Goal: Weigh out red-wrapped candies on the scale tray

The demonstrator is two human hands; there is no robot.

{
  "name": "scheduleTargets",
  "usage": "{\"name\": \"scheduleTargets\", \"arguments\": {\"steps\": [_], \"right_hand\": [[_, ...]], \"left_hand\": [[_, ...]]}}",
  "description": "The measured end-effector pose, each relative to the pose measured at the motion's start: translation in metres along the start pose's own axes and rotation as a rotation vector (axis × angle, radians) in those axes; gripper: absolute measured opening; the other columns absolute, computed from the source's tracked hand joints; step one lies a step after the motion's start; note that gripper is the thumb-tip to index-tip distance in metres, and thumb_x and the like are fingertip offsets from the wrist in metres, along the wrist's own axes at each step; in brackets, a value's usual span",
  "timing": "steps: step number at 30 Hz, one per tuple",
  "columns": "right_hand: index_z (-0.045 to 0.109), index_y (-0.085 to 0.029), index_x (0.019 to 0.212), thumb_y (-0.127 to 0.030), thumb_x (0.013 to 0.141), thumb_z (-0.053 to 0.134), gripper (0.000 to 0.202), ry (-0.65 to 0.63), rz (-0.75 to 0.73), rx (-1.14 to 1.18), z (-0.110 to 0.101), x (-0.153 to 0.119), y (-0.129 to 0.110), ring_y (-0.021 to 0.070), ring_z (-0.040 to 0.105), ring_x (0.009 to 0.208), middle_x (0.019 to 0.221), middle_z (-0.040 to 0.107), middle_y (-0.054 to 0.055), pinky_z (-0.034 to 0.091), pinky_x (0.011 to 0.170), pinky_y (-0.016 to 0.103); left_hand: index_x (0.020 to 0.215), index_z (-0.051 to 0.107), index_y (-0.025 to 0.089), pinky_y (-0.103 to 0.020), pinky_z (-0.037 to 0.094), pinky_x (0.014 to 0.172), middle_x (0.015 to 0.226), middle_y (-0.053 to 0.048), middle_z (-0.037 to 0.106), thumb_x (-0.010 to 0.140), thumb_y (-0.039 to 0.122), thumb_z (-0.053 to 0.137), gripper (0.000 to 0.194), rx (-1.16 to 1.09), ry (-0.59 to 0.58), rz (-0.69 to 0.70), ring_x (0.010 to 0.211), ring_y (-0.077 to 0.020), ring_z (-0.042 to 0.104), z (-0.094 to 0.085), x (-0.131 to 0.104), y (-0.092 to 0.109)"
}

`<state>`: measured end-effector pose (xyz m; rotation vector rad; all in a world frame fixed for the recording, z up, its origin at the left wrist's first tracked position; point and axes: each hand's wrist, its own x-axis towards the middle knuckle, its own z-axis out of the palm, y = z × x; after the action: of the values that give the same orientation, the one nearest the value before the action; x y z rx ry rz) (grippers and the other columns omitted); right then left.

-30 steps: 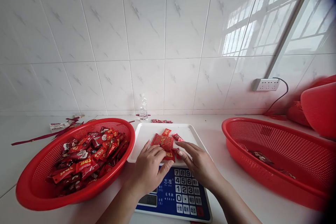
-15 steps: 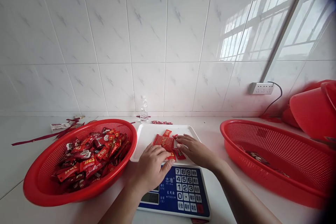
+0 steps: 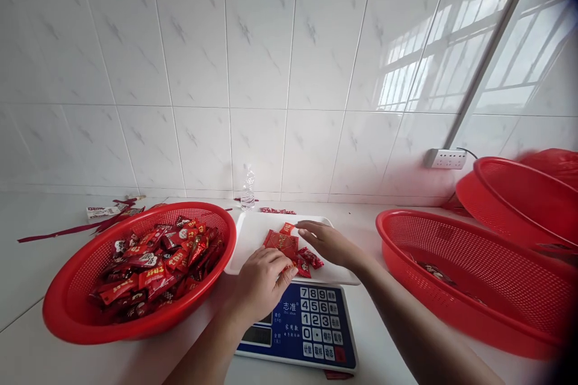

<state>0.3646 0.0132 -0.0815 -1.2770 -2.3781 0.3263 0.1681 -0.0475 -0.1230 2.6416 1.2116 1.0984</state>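
Observation:
My left hand (image 3: 267, 277) is at the near left of the white scale tray (image 3: 332, 278). Its fingers are curled, with thumb and index closed at the edge of a small red candy packet (image 3: 302, 267). Above that hand lies a larger flat red packet (image 3: 280, 242). My right hand (image 3: 329, 243) hovers over the tray's right side, fingers stretched out and nothing in them. Its fingertips are close to a small orange-red packet (image 3: 288, 228). A shiny red candy packet (image 3: 311, 257) lies below the right hand, beside the small one.
A red basket (image 3: 58, 307) full of wrapped candies stands at left. Another red basket (image 3: 451, 316) at right holds a few dark packets. Behind it are stacked red baskets (image 3: 519, 204). The scale's keypad (image 3: 320, 322) faces me. A clear bottle (image 3: 247, 189) stands by the wall.
My right hand has lifted away and back, uncovering the shiny packet. My left thumb and index have come closer together. A red basket at the far right has tipped down onto the stack.

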Motion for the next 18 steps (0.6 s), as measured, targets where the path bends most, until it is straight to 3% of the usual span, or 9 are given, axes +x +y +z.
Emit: {"name": "scheduleTargets", "arguments": {"steps": [4,8,13,18], "right_hand": [[0.066,-0.022,0.114,-0.046,0.096,0.031,0.046,-0.129,-0.089,-0.014,0.011,0.029,0.002,0.0200,0.048,0.127,0.127,0.062,0.005,0.033,0.109,0.038],[0.070,-0.021,0.105,-0.047,0.095,0.032,0.047,-0.132,-0.082,-0.031,0.017,0.036,0.012,0.0227,0.052,0.123,0.122,0.065,0.008,0.036,0.106,0.039],[0.070,-0.021,0.097,-0.048,0.097,0.025,0.053,-0.075,-0.029,-0.042,0.004,0.011,0.028,0.0248,0.061,0.109,0.111,0.069,0.009,0.045,0.094,0.041],[0.071,-0.022,0.094,-0.049,0.097,0.023,0.055,-0.065,-0.010,-0.049,-0.005,-0.022,0.028,0.0245,0.063,0.101,0.107,0.070,0.008,0.047,0.090,0.041]], "left_hand": [[0.103,0.067,0.023,-0.040,0.048,0.089,0.098,-0.004,0.067,0.092,0.034,0.051,0.022,0.040,-0.017,0.046,0.095,-0.0210,0.059,0.001,-0.001,-0.001],[0.106,0.067,0.024,-0.040,0.049,0.090,0.100,-0.003,0.068,0.091,0.036,0.052,0.024,0.066,-0.021,0.051,0.095,-0.0207,0.060,0.002,-0.002,-0.003],[0.100,0.068,0.024,-0.041,0.049,0.090,0.097,-0.004,0.066,0.092,0.036,0.049,0.024,0.063,0.004,0.052,0.096,-0.0208,0.058,-0.002,-0.002,0.000],[0.092,0.068,0.021,-0.040,0.050,0.078,0.088,-0.006,0.063,0.094,0.040,0.043,0.031,0.127,0.041,-0.052,0.088,-0.0224,0.057,-0.009,-0.001,0.006]]}}
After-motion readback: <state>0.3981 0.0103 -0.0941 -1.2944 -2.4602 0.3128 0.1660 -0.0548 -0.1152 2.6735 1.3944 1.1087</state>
